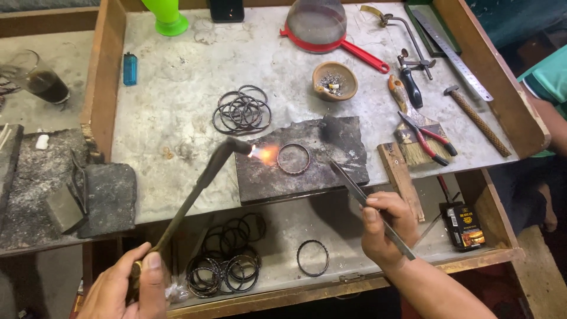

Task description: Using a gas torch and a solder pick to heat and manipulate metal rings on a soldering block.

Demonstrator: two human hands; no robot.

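My left hand (127, 286) grips the handle of a long metal blowtorch (195, 192) at the lower left. Its nozzle throws an orange flame (264, 155) at a round metal bangle (293, 158) lying on a dark charred block (301, 159) in the middle of the bench. My right hand (384, 227) holds long metal tweezers (360, 192), whose tips point toward the block just right of the bangle without touching it.
A pile of dark bangles (241, 110) lies behind the block; more bangles (224, 263) and a single one (312, 258) sit in the lower tray. A clay bowl (335, 81), brush (413, 133), pliers (426, 139), hammer (475, 118), ruler (452, 53) and sieve (319, 23) are at right. Another person's arm (546, 100) is at the right edge.
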